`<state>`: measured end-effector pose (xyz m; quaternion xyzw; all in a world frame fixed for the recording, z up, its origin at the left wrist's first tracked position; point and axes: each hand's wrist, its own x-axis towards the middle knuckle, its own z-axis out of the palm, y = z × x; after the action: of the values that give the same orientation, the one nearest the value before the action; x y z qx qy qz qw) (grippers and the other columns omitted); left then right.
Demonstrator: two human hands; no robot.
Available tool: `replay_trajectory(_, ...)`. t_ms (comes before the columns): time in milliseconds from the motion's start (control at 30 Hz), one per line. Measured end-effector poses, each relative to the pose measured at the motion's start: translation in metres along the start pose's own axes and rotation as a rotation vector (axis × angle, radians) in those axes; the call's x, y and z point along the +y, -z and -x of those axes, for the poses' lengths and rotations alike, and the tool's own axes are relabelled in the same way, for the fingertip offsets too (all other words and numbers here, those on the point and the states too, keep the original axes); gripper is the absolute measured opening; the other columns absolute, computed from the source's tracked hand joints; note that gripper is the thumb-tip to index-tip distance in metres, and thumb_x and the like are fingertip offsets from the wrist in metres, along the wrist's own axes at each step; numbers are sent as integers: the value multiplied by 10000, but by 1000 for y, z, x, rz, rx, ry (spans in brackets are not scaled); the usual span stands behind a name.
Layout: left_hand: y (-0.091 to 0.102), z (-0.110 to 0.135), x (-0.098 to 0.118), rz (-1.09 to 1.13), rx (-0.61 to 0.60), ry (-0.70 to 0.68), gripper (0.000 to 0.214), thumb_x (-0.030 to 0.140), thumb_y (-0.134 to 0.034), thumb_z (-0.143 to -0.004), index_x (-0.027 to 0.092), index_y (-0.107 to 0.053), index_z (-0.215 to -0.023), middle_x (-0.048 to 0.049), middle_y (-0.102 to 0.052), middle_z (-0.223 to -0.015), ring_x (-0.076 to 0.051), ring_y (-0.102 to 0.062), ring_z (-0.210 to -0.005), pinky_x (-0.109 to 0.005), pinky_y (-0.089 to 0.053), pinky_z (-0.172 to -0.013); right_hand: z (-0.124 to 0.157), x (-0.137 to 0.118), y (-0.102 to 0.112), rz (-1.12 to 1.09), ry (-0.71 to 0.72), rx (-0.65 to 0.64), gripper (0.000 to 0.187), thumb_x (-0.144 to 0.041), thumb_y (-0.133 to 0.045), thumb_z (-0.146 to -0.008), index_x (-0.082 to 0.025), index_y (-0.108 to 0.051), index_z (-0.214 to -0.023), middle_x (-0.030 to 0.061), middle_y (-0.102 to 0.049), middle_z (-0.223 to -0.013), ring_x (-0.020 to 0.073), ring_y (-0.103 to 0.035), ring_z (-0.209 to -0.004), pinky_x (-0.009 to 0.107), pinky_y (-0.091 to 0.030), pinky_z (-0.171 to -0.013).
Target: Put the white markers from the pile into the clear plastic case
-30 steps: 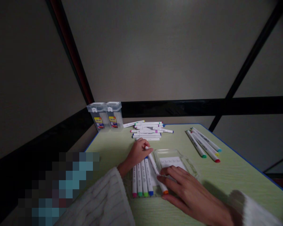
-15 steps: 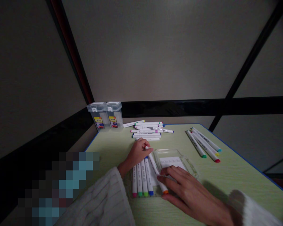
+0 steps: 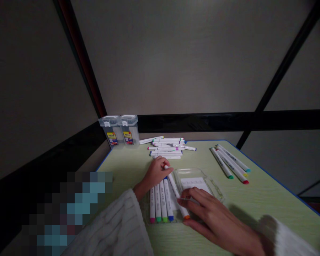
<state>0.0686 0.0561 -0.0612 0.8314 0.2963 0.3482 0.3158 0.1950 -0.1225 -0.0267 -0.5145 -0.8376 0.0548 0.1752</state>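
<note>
My left hand [image 3: 158, 170] pinches the upper end of a white marker with an orange cap [image 3: 179, 197], which slants over a clear plastic case [image 3: 150, 221]. Its capped end points toward me. Beside that capped end is my right hand [image 3: 205, 211], fingers bent and thumb apart; the fingertips touch the marker's lower part or the case edge, I cannot tell which. Several white markers [image 3: 160, 202] with pink, green and blue caps lie side by side in the left part of the case. The open clear lid [image 3: 186, 171] has white paper [image 3: 193, 183] in it.
Several loose markers [image 3: 168, 147] lie in a pile toward the back of the light green table [image 3: 256, 206]. More markers [image 3: 229, 163] lie at the right. Two clear lidded boxes [image 3: 120, 131] stand at the back left, near the wall.
Almost nothing differs. The orange-capped end of the marker has moved very slightly, with both hands in nearly the same places.
</note>
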Motion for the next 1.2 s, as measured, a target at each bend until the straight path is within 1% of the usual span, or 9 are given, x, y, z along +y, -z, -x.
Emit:
replay_trajectory(233, 0, 0, 0, 4, -8, 14, 60, 164, -586, -636, 140, -531, -639, 16, -476, -690, -87, -469, -622, -203, -369, -559, -1, 0, 0, -24, -6, 2, 268, -262, -482, -822, -185, -524, -1075, 81, -512, -1020, 206, -482, -953, 363, -432, -805)
replay_trajectory(533, 1, 0, 3, -12, -37, 21, 62, 187, -587, -652, 143, -543, -656, 15, -468, -706, -91, -466, -640, -204, -364, -564, 0, 1, 0, -34, -29, -30, 281, -281, -469, -829, -173, -521, -1084, 93, -504, -1036, 221, -466, -979, 386, -420, -824)
replay_trajectory(833, 2, 0, 5, 0, -41, 23, 44, 168, -570, -664, 142, -537, -651, 14, -452, -714, -91, -454, -650, -202, -357, -570, -2, -2, 0, -44, -42, -56, 318, -274, -446, -842, -159, -502, -1134, 105, -496, -1067, 228, -437, -1024, 394, -389, -862)
replay_trajectory(967, 2, 0, 5, 1, -48, 12, 30, 160, -558, -670, 141, -539, -655, 12, -454, -718, -93, -453, -659, -203, -357, -578, -3, -5, 0, -42, -36, -82, 364, -281, -463, -832, -177, -470, -1180, 100, -491, -1075, 232, -427, -1029, 407, -380, -863)
replay_trajectory(1133, 1, 1, 5, -16, -53, 3, 29, 168, -557, -673, 143, -547, -662, 14, -446, -712, -94, -443, -652, -204, -351, -573, -2, -4, -3, 7, -44, -47, 354, -302, -496, -812, -179, -508, -1144, 107, -499, -1069, 247, -433, -1019, 424, -381, -851)
replay_trajectory(1200, 1, 1, 5, -19, -56, 0, 29, 169, -555, -676, 142, -550, -664, 14, -444, -710, -94, -441, -652, -202, -347, -570, -1, -3, -4, 20, -37, -33, 368, -303, -501, -809, -184, -500, -1156, 109, -499, -1077, 251, -430, -1032, 429, -377, -859)
